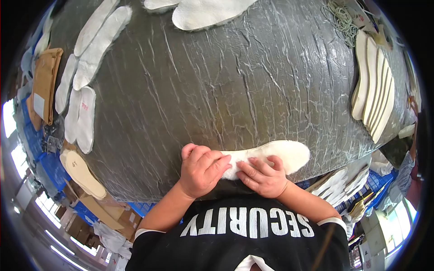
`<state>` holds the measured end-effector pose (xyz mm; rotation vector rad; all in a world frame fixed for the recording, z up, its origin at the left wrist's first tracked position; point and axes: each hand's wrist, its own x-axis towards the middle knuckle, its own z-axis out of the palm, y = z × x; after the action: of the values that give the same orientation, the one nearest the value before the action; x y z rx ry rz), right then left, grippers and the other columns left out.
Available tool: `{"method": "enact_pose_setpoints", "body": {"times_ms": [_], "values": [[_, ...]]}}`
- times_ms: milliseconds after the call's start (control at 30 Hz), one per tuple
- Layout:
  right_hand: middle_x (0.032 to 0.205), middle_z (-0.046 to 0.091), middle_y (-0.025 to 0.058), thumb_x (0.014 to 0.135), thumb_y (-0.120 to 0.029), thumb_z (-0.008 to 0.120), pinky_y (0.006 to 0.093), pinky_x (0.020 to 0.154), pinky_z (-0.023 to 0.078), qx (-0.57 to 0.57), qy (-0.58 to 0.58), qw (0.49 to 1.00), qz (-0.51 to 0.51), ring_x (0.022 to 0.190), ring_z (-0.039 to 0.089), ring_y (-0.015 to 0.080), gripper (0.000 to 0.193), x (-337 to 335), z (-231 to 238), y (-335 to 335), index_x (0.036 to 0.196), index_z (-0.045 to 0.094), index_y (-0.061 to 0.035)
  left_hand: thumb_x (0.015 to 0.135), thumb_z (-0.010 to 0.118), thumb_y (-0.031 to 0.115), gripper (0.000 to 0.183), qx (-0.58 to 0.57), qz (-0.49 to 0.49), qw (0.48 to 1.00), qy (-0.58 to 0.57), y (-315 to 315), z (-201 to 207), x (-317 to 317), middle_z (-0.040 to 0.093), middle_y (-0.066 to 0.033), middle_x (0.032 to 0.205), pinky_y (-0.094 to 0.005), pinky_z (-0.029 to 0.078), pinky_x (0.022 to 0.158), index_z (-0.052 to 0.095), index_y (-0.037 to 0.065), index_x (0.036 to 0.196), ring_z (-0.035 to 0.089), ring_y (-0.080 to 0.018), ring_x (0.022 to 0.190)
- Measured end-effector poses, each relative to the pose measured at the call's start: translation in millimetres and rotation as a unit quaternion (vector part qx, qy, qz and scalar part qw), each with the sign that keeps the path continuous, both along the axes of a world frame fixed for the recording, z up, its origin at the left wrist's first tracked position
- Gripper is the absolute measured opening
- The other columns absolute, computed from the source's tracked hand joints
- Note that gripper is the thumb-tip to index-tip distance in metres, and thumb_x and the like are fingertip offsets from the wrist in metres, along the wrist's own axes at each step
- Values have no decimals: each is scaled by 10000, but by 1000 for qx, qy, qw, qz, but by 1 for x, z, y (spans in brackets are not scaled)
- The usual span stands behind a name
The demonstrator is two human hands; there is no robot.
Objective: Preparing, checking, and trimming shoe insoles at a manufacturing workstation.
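Has both hands on one white fleecy insole (294,153), laid crosswise at the near edge of the worktop (217,99), just in front of the torso. Broad rounded end out to the right, clear of the fingers.

With left hand (200,169), covers the left end, fingers bent and bunched, tips on the fleece toward the right. Can't tell whether gripping or only pressing. With right hand (264,176), touches the middle of the same insole, fingers half curled and slightly spread. Grip unclear there too. Near each other along the fleece, with a narrow strip of white between.

Around the worktop, under wrinkled clear film over a dark surface:
- Far edge: pale insoles (208,13), partly cut off by the view.
- Left: white insoles (101,49) in an overlapping row; cream insole-shaped pieces (83,174) with a handwritten mark, near the left corner.
- Right: fanned stack of cream insoles (373,86), tangled greenish cord (342,22) just beyond.

Off to the left: brown paper package (47,86) with a white label, blue crate (52,169). Lower right: more white pieces (332,187), beside the worktop. Wears black shirt (253,248) with white lettering.
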<state>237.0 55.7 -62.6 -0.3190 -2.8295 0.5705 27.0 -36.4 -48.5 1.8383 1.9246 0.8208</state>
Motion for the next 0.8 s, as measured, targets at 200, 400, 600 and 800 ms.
{"method": "enact_pose_setpoints", "body": {"times_ms": [200, 400, 600, 800], "values": [[1168, 634, -57, 735, -269, 620, 405, 850, 368, -46, -11, 999, -8, 991, 575, 144, 202, -11, 4, 1, 925, 669, -221, 607, 750, 461, 655, -144, -41, 989, 6, 11, 18, -2, 517, -48, 1099, -455, 328, 898, 627, 90, 1134, 475, -254, 1002], [1116, 598, 197, 635, -137, 709, 519, 838, 423, -174, 156, 971, -56, 938, 592, 383, 382, 11, -8, 11, 983, 573, -56, 610, 753, 247, 522, -183, -73, 978, 67, 7, 13, 26, 503, -85, 994, -407, 345, 871, 535, 63, 1046, 486, -257, 1017], [1282, 500, 216, 743, -85, 630, 517, 993, 337, -83, 149, 968, -182, 1158, 440, 405, 285, 26, -7, 8, 1020, 567, -64, 728, 641, 133, 169, -118, 110, 987, -21, -62, 28, -14, 539, -110, 868, -449, 498, 636, 567, 91, 873, 587, -305, 749], [1253, 525, 168, 713, -32, 626, 496, 1009, 315, -80, 94, 973, -192, 1176, 438, 387, 267, 11, -12, 2, 974, 592, -80, 725, 641, 8, 269, -5, 470, 804, 364, -255, 69, -159, 559, -150, 966, -433, 464, 770, 571, 45, 982, 538, -358, 916]]}}
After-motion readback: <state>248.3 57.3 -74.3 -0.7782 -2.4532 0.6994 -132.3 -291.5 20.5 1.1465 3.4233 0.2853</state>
